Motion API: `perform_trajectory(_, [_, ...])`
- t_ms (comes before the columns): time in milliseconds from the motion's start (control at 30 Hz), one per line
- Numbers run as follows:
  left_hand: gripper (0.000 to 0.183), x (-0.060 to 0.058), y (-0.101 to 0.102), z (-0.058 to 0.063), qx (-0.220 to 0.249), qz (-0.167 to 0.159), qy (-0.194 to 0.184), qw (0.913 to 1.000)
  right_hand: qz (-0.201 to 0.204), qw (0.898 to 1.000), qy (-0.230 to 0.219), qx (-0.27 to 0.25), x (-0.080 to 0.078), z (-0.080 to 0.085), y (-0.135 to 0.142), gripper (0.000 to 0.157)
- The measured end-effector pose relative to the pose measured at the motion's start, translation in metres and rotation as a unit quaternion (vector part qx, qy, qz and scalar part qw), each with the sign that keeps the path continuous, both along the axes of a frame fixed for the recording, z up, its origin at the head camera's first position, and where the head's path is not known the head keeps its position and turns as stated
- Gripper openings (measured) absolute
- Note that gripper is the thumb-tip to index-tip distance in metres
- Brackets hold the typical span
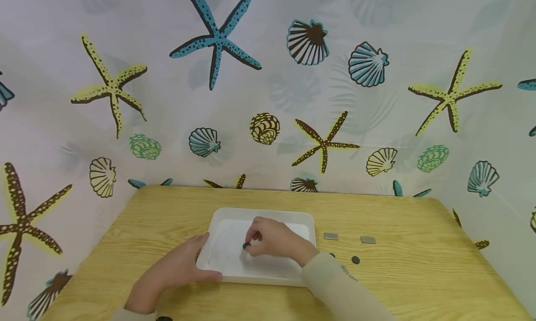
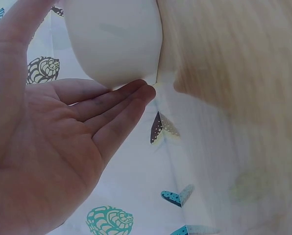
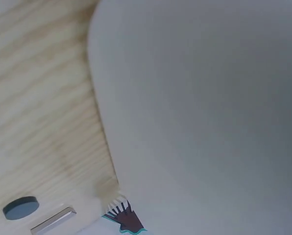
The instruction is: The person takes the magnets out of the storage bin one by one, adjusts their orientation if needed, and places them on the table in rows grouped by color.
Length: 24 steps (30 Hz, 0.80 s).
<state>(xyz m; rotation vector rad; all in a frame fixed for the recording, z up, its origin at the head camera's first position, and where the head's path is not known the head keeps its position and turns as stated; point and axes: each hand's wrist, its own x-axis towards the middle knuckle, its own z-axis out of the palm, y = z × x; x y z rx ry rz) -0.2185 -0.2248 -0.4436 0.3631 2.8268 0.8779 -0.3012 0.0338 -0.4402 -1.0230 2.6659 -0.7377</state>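
Note:
A white rectangular tray [image 1: 230,270] lies on the table. My left hand [image 1: 180,263] rests against its left end, thumb along the front edge and fingers at the left side. In the left wrist view, nearly straight fingers [image 2: 111,107] touch the end of the tray [image 2: 116,44]. My right hand [image 1: 272,237] is over the tray, pinching a small black disc [image 1: 246,246] between thumb and fingertips, close over the tray's floor. In the right wrist view the tray wall [image 3: 185,122] fills most of the picture, and the hand is out of sight.
Right of the tray lie two flat grey metal bars [image 1: 331,236] and a black disc [image 1: 355,260]. Another black disc [image 1: 332,255] is partly hidden by the right sleeve. A dark round piece [image 1: 164,318] shows near the left cuff. A patterned curtain [image 1: 259,167] borders the wooden table [image 1: 418,265].

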Motion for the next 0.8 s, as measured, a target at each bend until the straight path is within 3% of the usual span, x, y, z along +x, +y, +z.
perform_trajectory(800, [0.123, -0.001, 0.000, -0.003, -0.005, -0.002, 0.001, 1.0000, -0.015, 0.998, 0.056, -0.028, 0.006, 0.028, 0.039, 0.012])
